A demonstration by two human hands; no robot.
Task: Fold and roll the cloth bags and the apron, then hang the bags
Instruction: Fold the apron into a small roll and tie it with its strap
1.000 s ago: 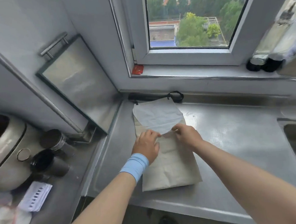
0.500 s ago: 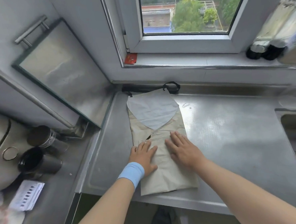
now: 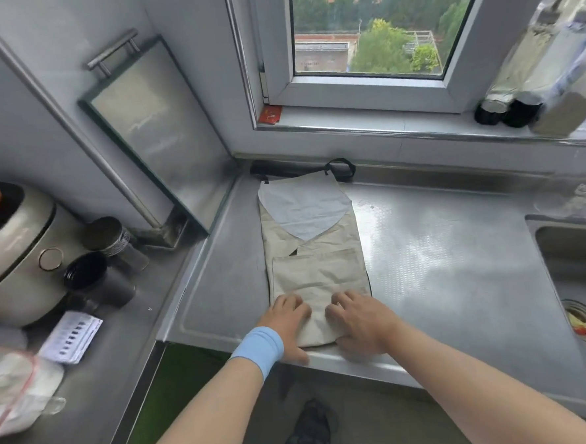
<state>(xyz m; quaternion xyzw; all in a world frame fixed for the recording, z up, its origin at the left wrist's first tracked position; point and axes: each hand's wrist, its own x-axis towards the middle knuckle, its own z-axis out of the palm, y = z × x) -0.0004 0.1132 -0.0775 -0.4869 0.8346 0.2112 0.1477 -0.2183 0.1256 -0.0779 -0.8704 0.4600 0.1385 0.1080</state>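
A beige cloth bag (image 3: 317, 272) lies flat on the steel counter (image 3: 441, 264), folded lengthwise into a narrow strip. A pale blue flap (image 3: 303, 211) sits folded down at its far end, and black handles (image 3: 340, 169) stick out by the back wall. My left hand (image 3: 289, 320), with a blue wristband, rests on the bag's near left corner at the counter's front edge. My right hand (image 3: 359, 320) rests on the near right corner. Both hands have their fingers bent over the near end of the cloth; whether they pinch it is unclear.
A steel tray (image 3: 152, 137) leans against the left wall. A rice cooker (image 3: 15, 252), two dark cups (image 3: 96, 278) and a paper card (image 3: 70, 336) stand on the left counter. A sink (image 3: 583, 272) lies at the right. Bottles (image 3: 524, 104) stand on the window sill.
Both hands let go of the cloth's folded edge near the middle, pressed flat, then slid toward me to the bag's near end. The bag now lies smooth.
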